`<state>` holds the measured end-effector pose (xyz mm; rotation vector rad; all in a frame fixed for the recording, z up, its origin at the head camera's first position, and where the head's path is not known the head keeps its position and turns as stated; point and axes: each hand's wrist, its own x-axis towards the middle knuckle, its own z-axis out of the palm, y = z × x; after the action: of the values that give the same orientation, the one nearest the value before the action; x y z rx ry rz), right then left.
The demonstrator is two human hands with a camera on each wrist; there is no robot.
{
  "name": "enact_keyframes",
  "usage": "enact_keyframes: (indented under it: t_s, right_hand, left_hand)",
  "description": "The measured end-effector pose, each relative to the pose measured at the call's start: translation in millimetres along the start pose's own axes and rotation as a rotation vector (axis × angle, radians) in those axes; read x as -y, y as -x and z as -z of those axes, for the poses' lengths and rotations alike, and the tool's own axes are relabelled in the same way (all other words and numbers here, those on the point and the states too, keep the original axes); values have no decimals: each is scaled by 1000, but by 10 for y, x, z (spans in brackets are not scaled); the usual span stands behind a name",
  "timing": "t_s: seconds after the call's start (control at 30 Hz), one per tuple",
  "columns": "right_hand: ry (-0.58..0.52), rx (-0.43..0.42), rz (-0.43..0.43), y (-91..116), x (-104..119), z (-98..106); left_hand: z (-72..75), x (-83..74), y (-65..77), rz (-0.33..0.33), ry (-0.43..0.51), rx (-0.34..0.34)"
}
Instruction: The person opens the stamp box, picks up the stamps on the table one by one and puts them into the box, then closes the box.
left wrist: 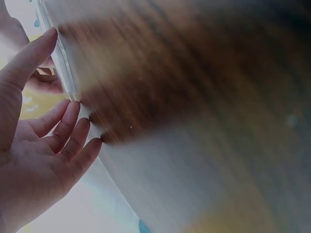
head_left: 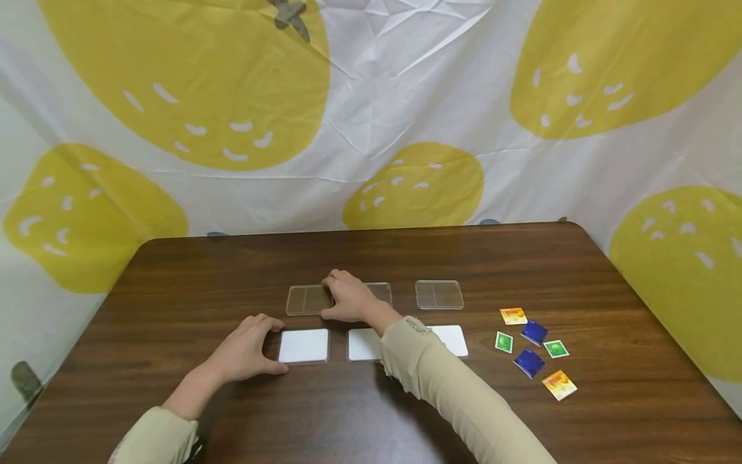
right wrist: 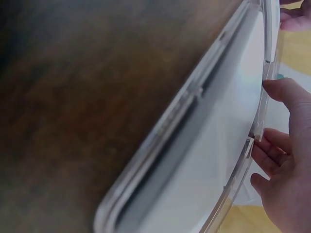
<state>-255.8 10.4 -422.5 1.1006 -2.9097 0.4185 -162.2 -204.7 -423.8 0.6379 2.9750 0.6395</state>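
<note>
My left hand (head_left: 246, 345) spans the left short side of a clear case with a white face (head_left: 304, 346). Its thumb and index finger sit at the case's two left corners, and the other fingertips rest on the table in the left wrist view. Farther back, my right hand (head_left: 350, 298) reaches across to the left clear plastic lid (head_left: 301, 300), thumb and fingers about its right end. Partly hidden by that hand is a second clear lid (head_left: 379, 291). Under the right forearm lie a middle white-faced case (head_left: 362, 345) and a right one (head_left: 452, 339), each partly covered.
A third clear lid (head_left: 439, 294) lies at the back right of the row. Several small square cards are scattered to the right: orange-yellow (head_left: 513, 316), dark blue (head_left: 534, 332) and green (head_left: 504, 342). Behind the wooden table (head_left: 232, 264) hangs a lemon-patterned cloth (head_left: 261, 200).
</note>
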Motion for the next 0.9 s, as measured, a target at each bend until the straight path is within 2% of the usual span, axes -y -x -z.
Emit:
enact_keyframes:
  t_s: [0.23,0.47,0.63,0.73,0.9]
  right_hand:
    - [68,3,11,-10,-7,-13]
    - [74,36,-21,-7,-3,-14]
    - [-10,29,-32,41,-4,53]
    - [-77,8,-17,107,-6,126]
    - [-118,-38,16,274,-35,248]
  left_hand:
    - [6,-2,3,6,0,11]
    - [33,-19,-3,19,17,32]
    - [48,-22,1,21,29,30]
    - [55,-33,2,12,32,5]
    - [77,-83,-11,-21,41,-33]
